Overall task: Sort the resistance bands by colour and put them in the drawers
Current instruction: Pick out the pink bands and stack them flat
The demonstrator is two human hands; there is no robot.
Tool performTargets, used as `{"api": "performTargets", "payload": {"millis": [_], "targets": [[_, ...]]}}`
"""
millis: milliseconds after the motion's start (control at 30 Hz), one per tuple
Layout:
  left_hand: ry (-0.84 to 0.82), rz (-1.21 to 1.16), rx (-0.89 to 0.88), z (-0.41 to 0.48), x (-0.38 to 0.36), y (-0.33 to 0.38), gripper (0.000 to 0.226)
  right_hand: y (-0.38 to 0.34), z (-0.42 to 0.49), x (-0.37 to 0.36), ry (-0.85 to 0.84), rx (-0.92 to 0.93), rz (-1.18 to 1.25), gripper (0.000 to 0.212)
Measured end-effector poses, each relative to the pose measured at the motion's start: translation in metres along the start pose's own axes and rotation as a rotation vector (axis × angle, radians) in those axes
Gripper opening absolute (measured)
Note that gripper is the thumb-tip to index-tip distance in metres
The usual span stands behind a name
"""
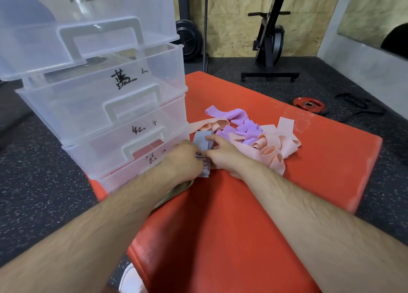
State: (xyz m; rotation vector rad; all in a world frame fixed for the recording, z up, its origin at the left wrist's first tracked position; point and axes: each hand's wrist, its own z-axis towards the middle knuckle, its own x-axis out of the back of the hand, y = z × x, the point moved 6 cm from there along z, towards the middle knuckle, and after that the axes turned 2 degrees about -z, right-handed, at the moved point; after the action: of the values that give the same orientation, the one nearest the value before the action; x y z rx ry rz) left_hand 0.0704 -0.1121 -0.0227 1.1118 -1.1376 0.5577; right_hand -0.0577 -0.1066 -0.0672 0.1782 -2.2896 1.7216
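Hands: we are gripping the blue bands [202,140] with left hand [184,160] and right hand [224,154].
Heading: drawers [123,120] sitting just left, left hand nearer.

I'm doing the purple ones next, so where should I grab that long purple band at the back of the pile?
Pinch the long purple band at the end nearest the drawers, which lies free on the red mat. Come from above on that side; its other end runs into the tangled pile, so pulling there would likely drag others.
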Motion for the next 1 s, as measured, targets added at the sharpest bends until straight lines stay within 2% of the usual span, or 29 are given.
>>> {"api": "performTargets", "payload": {"millis": [133,233,433,567,667,800,900,1000], "targets": [[-0.053,0.079,-0.017,-0.005,0.001,0.004,0.026,-0.007,-0.003,0.0,0.1,0.062,-0.61,0.047],[-0.06,0.082,-0.041,-0.008,0.003,0.005,0.03,-0.012,-0.01,-0.007,0.071,0.127,-0.816,0.04],[0.02,0.067,-0.14,-0.011,0.012,0.022,0.023,-0.038,-0.044,0.003,0.108,0.33,-0.949,0.024],[0.013,-0.007,-0.162,-0.016,0.011,0.039,0.035,-0.054,-0.079,0.029,0.216,0.447,-1.006,0.029],[0.008,-0.052,-0.204,-0.017,0.005,0.055,0.024,-0.051,-0.098,0.057,0.269,0.431,-1.056,0.031],[0.004,-0.042,-0.28,-0.016,-0.008,0.08,0.038,-0.032,-0.11,0.103,0.285,0.296,-1.055,0.036],[-0.032,-0.047,-0.313,-0.014,-0.019,0.098,0.04,-0.014,-0.112,0.133,0.267,0.2,-1.111,0.041],[-0.066,-0.041,-0.332,-0.014,-0.021,0.119,0.039,0.0,-0.111,0.15,0.242,0.163,-1.145,0.031]]}}
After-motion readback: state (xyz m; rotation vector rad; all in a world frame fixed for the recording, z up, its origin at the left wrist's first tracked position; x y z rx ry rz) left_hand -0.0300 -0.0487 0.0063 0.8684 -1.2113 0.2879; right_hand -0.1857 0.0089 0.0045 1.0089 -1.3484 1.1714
